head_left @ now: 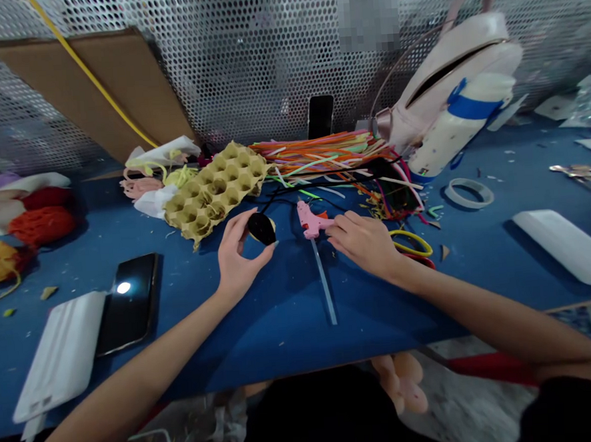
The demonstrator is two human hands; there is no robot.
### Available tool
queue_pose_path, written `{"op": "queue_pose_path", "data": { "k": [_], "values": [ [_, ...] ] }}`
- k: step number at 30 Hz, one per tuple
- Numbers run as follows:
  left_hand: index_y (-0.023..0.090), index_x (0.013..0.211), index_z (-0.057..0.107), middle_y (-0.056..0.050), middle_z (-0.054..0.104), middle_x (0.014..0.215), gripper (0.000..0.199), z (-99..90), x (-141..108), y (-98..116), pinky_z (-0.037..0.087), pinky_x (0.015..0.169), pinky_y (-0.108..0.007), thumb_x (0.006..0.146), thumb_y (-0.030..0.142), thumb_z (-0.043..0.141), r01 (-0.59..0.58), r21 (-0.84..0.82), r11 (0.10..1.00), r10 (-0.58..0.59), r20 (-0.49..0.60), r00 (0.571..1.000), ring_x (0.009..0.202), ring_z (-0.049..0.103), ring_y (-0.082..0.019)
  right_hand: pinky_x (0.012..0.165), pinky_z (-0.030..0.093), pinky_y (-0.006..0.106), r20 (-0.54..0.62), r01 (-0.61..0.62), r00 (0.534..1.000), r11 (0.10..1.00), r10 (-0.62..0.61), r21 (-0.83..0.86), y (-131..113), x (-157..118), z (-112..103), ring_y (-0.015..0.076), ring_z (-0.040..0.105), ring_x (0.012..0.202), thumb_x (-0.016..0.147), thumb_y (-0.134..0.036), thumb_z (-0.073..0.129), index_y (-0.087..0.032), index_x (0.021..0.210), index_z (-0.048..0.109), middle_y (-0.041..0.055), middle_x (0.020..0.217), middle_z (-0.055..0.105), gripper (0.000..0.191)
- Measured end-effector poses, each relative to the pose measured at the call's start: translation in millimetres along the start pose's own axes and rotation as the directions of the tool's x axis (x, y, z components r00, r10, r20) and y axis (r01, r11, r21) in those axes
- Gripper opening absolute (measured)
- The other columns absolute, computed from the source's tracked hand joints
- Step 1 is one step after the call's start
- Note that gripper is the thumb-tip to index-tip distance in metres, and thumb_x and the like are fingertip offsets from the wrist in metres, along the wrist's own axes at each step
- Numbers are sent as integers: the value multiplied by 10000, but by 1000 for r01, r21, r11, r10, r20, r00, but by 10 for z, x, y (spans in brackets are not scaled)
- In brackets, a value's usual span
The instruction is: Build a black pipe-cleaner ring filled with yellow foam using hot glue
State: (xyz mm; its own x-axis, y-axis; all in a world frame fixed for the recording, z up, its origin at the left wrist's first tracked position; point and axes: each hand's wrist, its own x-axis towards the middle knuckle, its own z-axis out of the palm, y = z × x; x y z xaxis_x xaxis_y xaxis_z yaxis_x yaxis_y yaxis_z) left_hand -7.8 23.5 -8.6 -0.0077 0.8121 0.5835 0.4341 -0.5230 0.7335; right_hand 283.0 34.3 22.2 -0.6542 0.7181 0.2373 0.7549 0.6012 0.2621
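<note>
A: Backdrop?
B: A perforated metal screen (245, 57) is recorded behind a blue workbench (293, 341); a brown cardboard sheet (87, 93) is propped tilted against the screen.
A: Floor and light?
B: A mottled grey floor (466, 397) is seen below the bench; diffuse light is noted, glinting on the screen.

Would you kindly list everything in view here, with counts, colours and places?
glue gun: one, pink, centre
glue stick: one, translucent, beside gun
oval object: one, black, centre-left
egg tray: one, yellowish, behind it
plastic strips: many, mixed colours, back centre
phones: two, black, front left, back centre
flat pack: one, white, front left
tape roll: one, white, right
bottle: one, white with blue tape, back right
bag: one, pale pink, back right
mesh bundles: three, red, orange, yellow, left edge
left hand: one, holding oval object
right hand: one, touching glue gun
</note>
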Motion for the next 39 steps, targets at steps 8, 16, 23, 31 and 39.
{"op": "queue_pose_path", "data": {
  "k": [8, 16, 23, 31, 39],
  "values": [
    [249, 1419, 604, -124, 614, 1398, 604, -14, -12, 13, 577, 1105, -510, 849, 339, 785, 11, 19, 1000, -12, 26, 1000, 1318, 631, -290, 676, 355, 346, -42, 29, 999, 1000, -29, -7, -16, 57, 66, 232, 558, 946, 1044, -121, 481, -166, 993, 750, 94, 996, 728, 277],
    [254, 1421, 609, -124, 611, 1400, 591, -38, -7, -14, 586, 1087, -488, 861, 330, 778, 35, 22, 999, -35, 22, 999, 1300, 643, -291, 676, 375, 329, -210, 146, 970, 984, -123, 98, 172, 51, 76, 200, 574, 868, 1074, -275, 557, -192, 936, 746, 56, 904, 726, 248],
    [262, 1419, 616, -113, 621, 1402, 608, -28, -15, -21, 590, 1092, -500, 839, 295, 793, 24, 20, 1000, -25, 33, 999, 1310, 642, -294, 883, 490, 349, -127, 324, 946, 885, -298, 335, 320, -59, 108, 216, 660, 971, 1092, -298, 530, -200, 1028, 750, 43, 996, 766, 249],
    [261, 1430, 611, -114, 621, 1394, 623, -26, -18, -42, 599, 1082, -488, 836, 294, 795, 6, 23, 1000, -7, 41, 999, 1302, 647, -291, 957, 490, 378, -114, 339, 940, 859, -321, 383, 380, -86, 127, 238, 668, 1052, 1075, -388, 576, -200, 1084, 735, 50, 1050, 774, 246],
    [253, 1429, 608, -118, 616, 1396, 608, -17, -11, -15, 591, 1097, -498, 850, 303, 785, 5, 32, 999, -7, 53, 999, 1315, 639, -296, 878, 448, 366, -96, 316, 949, 905, -302, 285, 379, -99, 113, 235, 624, 1011, 1083, -299, 557, -210, 1035, 743, 52, 989, 777, 212]
  ]
}}
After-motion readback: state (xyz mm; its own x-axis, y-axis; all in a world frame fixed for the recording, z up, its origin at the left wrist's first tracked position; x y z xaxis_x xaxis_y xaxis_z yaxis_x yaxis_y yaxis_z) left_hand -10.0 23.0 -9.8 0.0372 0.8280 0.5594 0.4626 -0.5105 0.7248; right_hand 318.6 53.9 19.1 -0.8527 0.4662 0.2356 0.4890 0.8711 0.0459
